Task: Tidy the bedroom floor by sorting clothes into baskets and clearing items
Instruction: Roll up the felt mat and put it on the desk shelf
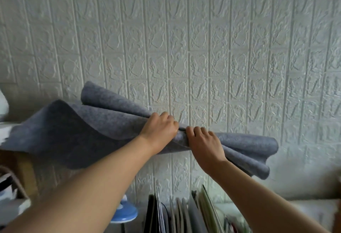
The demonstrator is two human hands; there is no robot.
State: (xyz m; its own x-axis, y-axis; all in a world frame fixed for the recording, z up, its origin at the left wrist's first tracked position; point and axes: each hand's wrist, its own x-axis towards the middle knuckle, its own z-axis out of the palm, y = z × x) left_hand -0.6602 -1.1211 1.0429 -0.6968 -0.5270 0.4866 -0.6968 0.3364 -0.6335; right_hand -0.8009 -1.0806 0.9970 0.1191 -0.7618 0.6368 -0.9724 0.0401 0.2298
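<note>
**Grey felt mat gripped in both hands before a white wall**

Grey felt mat (88,127) is bunched at its middle, where the left hand (159,128) and the right hand (204,143) clench it side by side, fingers curled over the folds. It is held up in the air, its loose ends fanning out to either side. Behind it stands an embossed white brick-pattern wall (203,38). Below, upright folders (186,214) sit beside a blue lamp base (125,213).
</note>
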